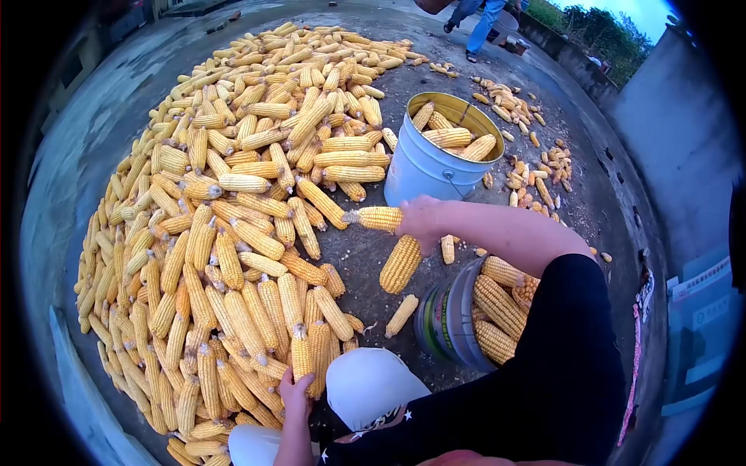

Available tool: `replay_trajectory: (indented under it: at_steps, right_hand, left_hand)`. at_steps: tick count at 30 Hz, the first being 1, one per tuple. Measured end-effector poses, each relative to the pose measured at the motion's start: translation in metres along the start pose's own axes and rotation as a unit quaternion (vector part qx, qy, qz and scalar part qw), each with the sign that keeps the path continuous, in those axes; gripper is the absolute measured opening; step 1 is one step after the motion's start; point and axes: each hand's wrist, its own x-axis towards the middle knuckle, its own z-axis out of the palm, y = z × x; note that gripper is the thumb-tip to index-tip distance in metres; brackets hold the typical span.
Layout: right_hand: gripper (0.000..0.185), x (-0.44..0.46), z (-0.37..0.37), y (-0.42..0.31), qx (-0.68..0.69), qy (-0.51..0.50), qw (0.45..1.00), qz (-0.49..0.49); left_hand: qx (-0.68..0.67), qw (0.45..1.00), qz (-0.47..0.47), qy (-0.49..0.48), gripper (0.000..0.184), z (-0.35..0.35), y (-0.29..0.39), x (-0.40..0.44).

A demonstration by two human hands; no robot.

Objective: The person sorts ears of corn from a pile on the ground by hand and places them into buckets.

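My right hand [420, 222] reaches out over the ground beside the light blue metal bucket [420, 167], its fingers closed round an ear of corn [378, 218] that points left. A second ear of corn [401, 265] hangs just below that hand; whether the fingers also grip it or it is loose, I cannot tell. Low at the heap's near edge, my left hand [295, 394] is closed on the lower end of an upright ear of corn [301, 353]. A large heap of husked ears [256, 171] spreads across the left side.
Several ears lie in the blue bucket. A grey plastic bucket [451, 314] with more ears stands by my right knee. Small cobs [540, 182] are scattered at right, near a wall [676, 132]. Another person's legs [483, 31] show at the top.
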Motion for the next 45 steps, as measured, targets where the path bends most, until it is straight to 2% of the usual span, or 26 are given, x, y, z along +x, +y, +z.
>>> replay_trajectory:
  at_steps: [3, 5, 7, 9, 12, 15, 17, 19, 22, 24, 26, 28, 29, 30, 31, 33, 35, 36, 37, 38, 39, 40, 41, 43, 44, 45]
  right_hand:
    - [0.061, -0.07, -0.05, 0.065, 0.027, 0.105, 0.984, 0.14]
    - [0.061, -0.092, -0.074, 0.106, 0.041, 0.126, 0.962, 0.24]
    - [0.064, -0.086, -0.071, 0.156, 0.037, 0.169, 0.929, 0.328]
    - [0.056, -0.079, -0.067, 0.177, 0.052, 0.19, 0.903, 0.382]
    - [0.036, -0.055, -0.049, 0.181, -0.003, 0.143, 0.911, 0.386]
    - [0.039, -0.061, -0.019, 0.182, 0.109, 0.196, 0.873, 0.433]
    - [0.042, -0.072, -0.007, 0.191, 0.126, 0.227, 0.847, 0.464]
    - [0.046, -0.09, -0.012, 0.191, 0.131, 0.205, 0.844, 0.478]
    - [0.039, -0.087, -0.014, 0.2, 0.087, 0.181, 0.844, 0.498]
    - [0.043, -0.076, -0.014, 0.209, 0.056, 0.138, 0.876, 0.459]
    - [0.042, -0.045, -0.021, 0.214, 0.101, 0.088, 0.912, 0.387]
    - [0.037, -0.013, -0.024, 0.183, 0.323, 0.124, 0.877, 0.334]
    - [0.032, 0.026, 0.012, 0.191, 0.17, 0.233, 0.899, 0.33]
    - [0.032, 0.033, 0.008, 0.172, 0.232, 0.233, 0.865, 0.378]
    - [0.04, 0.029, -0.001, 0.164, 0.264, 0.209, 0.863, 0.377]
    - [0.048, 0.014, -0.009, 0.158, 0.309, 0.282, 0.818, 0.395]
    - [0.054, -0.01, -0.024, 0.12, 0.178, 0.329, 0.847, 0.378]
    - [0.056, -0.016, -0.034, 0.09, 0.139, 0.338, 0.876, 0.316]
    - [0.051, -0.015, -0.038, 0.058, 0.188, 0.325, 0.901, 0.216]
    - [0.061, -0.011, -0.034, 0.023, 0.296, 0.3, 0.904, 0.067]
    - [0.069, 0.005, -0.017, -0.007, 0.433, 0.264, 0.857, -0.086]
    - [0.073, -0.014, -0.03, -0.044, 0.591, 0.118, 0.788, -0.126]
    - [0.067, -0.013, -0.03, -0.063, 0.657, 0.08, 0.732, -0.161]
    - [0.059, -0.027, -0.041, -0.068, 0.751, 0.146, 0.638, -0.084]
    - [0.052, -0.031, -0.041, -0.059, 0.7, 0.244, 0.664, -0.097]
    - [0.046, -0.035, -0.044, -0.04, 0.638, 0.342, 0.681, -0.108]
  left_hand:
    - [0.011, 1.0, 0.0, 0.007, 0.044, 0.0, -0.004, 0.001]
    - [0.003, 1.0, -0.003, 0.005, 0.042, 0.005, -0.004, 0.0]
    - [0.011, 1.0, 0.002, 0.009, 0.043, 0.013, -0.001, -0.004]
    - [0.054, 0.998, 0.021, 0.006, 0.046, 0.017, -0.005, -0.003]
    - [0.057, 0.998, 0.04, 0.006, 0.051, 0.023, 0.003, -0.009]
    - [0.066, 0.997, 0.047, 0.02, 0.05, 0.019, 0.008, -0.009]
    - [0.075, 0.996, 0.042, 0.027, 0.05, 0.018, 0.015, -0.01]
    - [0.084, 0.995, 0.036, 0.047, 0.05, 0.016, 0.021, -0.01]
    - [0.085, 0.995, 0.027, 0.054, 0.047, 0.01, 0.014, 0.001]
    - [0.084, 0.995, 0.018, 0.059, 0.046, 0.017, 0.018, 0.0]
    - [0.054, 0.997, 0.022, 0.044, 0.045, 0.035, 0.027, -0.004]
    - [0.057, 0.997, 0.031, 0.03, 0.045, 0.042, 0.026, 0.001]
    - [0.057, 0.997, 0.039, 0.019, 0.044, 0.043, 0.024, 0.003]
    - [0.06, 0.997, 0.041, 0.02, 0.047, 0.045, 0.023, 0.005]
    - [0.06, 0.997, 0.046, 0.018, 0.047, 0.049, 0.026, 0.005]
    - [0.068, 0.996, 0.056, 0.013, 0.05, 0.057, 0.04, 0.004]
    - [0.065, 0.996, 0.062, 0.003, 0.055, 0.071, 0.059, 0.009]
    - [0.091, 0.991, 0.102, 0.009, 0.054, 0.081, 0.071, 0.013]
    - [0.116, 0.983, 0.139, 0.015, 0.053, 0.093, 0.083, 0.016]
    - [0.147, 0.973, 0.178, -0.021, 0.053, 0.109, 0.097, 0.019]
    - [0.178, 0.958, 0.217, -0.057, 0.053, 0.13, 0.113, 0.02]
    - [0.245, 0.921, 0.292, -0.084, 0.052, 0.157, 0.132, 0.012]
    - [0.31, 0.872, 0.364, -0.107, 0.051, 0.18, 0.148, 0.006]
    - [0.234, 0.904, 0.298, -0.196, 0.063, 0.201, 0.145, 0.03]
    - [0.233, 0.906, 0.297, -0.191, 0.063, 0.207, 0.153, 0.026]
    - [0.238, 0.886, 0.35, -0.191, 0.065, 0.214, 0.165, 0.018]
